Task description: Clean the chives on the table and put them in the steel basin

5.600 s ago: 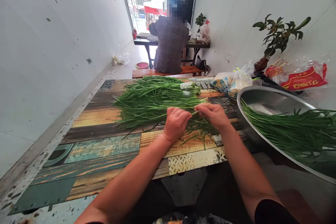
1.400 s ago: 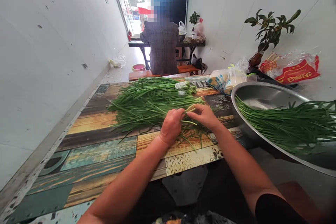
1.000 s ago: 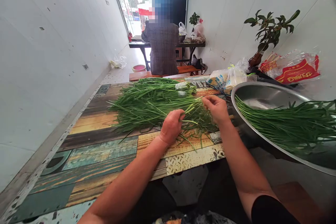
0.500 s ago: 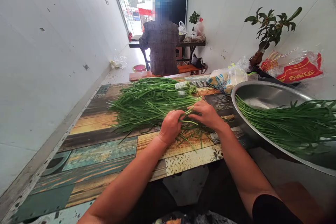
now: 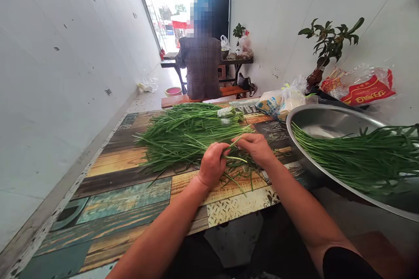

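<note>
At the near edge of the pile of greens [image 5: 186, 137], the left hand [image 5: 212, 165] is closed round a few stalks [image 5: 236, 158], pale ends jutting toward the right. There too, the right hand [image 5: 254, 148] pinches one stalk between thumb and fingers. Loose leaves [image 5: 235, 181] lie on the table [image 5: 129, 207] just nearside of the pile, whose far right part bears white bands [image 5: 224, 112]. Right of the pile stands a bowl [image 5: 343, 117] holding more greens [image 5: 366, 152]. Beyond the pile, to the right, are a bag [image 5: 286, 102], a red packet [image 5: 368, 90] and a plant [image 5: 327, 47]; straight beyond it, a person [image 5: 200, 67] sits on a bench [image 5: 234, 90].
</note>
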Tool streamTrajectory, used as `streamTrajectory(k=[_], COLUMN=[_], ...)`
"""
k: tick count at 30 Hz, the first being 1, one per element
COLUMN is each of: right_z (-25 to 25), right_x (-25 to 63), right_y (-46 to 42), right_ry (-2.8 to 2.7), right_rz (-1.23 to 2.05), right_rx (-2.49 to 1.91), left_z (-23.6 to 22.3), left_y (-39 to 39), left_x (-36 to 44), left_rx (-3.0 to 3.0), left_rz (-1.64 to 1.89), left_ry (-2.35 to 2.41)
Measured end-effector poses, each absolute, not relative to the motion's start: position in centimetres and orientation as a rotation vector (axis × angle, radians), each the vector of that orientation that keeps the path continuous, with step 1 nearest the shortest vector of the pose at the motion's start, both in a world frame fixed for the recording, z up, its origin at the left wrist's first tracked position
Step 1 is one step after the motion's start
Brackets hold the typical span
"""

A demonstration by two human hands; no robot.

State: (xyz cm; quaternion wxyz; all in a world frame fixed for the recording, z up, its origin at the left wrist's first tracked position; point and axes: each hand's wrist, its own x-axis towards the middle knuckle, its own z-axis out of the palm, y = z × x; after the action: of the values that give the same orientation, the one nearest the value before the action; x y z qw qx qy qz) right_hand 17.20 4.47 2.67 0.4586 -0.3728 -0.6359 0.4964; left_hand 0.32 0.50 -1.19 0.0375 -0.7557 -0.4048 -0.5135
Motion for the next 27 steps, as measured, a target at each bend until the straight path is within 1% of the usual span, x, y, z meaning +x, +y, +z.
streamTrajectory(k=[5, 9, 12, 13, 14, 18, 19, 21, 24, 27], right_z=[2.4, 2.2, 2.3, 2.4, 2.6, 3.1, 3.1, 2.9, 2.9, 3.2], right_x=[18.5, 19.5, 19.4, 19.3, 19.1, 17.9, 17.5, 16.9, 16.7, 17.5], right_y=[5.9, 6.6, 6.3, 6.0, 5.7, 3.8, 3.3, 2.5, 2.2, 2.7], right_ry=[-1.330, -1.370, -1.560, -1.644, -1.746, -2.391, -2.544, -2.751, -2.817, -2.672], right_rz=[1.027, 0.867, 0.631, 0.597, 0.610, 0.864, 0.872, 0.776, 0.637, 0.582], right_rx=[-1.098, -1.205, -1.206, -1.198, -1.194, -1.111, -1.086, -1.075, -1.044, -0.913], left_z=[-1.6, -1.8, -1.7, -1.6, -1.6, -1.3, -1.3, -1.2, -1.0, -0.6], left_y=[0.6, 0.8, 0.9, 0.9, 1.0, 1.2, 1.2, 1.2, 1.1, 0.8], left_x=[0.2, 0.1, 0.0, -0.1, -0.2, -0.7, -0.7, -0.7, -0.6, -0.5], left_rx=[-2.286, -2.276, -2.231, -2.197, -2.160, -2.063, -2.064, -2.082, -2.129, -2.257], left_rz=[-1.542, -1.488, -1.493, -1.509, -1.529, -1.580, -1.573, -1.544, -1.489, -1.388], left_ry=[-1.290, -1.327, -1.336, -1.346, -1.359, -1.399, -1.397, -1.396, -1.382, -1.353])
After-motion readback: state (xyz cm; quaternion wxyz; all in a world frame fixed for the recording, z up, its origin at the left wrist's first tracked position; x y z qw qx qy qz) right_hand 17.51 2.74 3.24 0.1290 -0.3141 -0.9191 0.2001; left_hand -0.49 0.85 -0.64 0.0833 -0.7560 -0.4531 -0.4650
